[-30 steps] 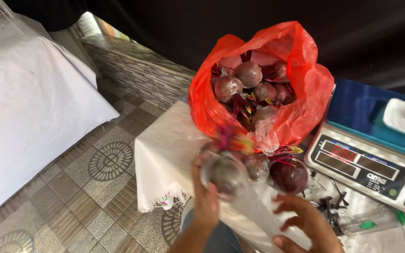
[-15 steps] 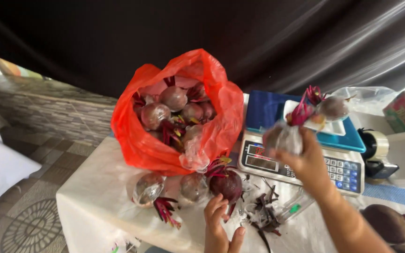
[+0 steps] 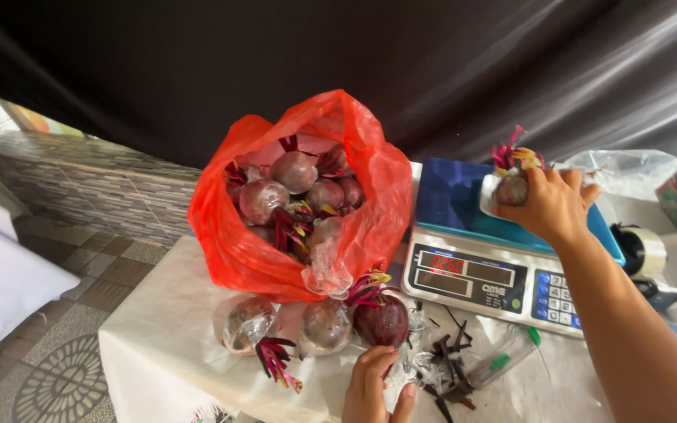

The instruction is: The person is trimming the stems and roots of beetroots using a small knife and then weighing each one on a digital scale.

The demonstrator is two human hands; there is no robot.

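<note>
On scale tray, at 2 o'clock, our right hand (image 3: 552, 202) grips a wrapped beet (image 3: 512, 188); we'd set it dead-centre w/ fingers clear. Left hand (image 3: 376, 384) at 6 o'clock touches bare beet (image 3: 380, 319), prob. loose, not clasped. Red bag (image 3: 295, 196) at 11.

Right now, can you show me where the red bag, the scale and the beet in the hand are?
red bag (image 3: 233, 251), head view, on its lower left wall.
scale (image 3: 464, 274), head view, on its front display panel.
beet (image 3: 511, 189), head view, on its round body, held by the right hand (image 3: 552, 205).
</note>
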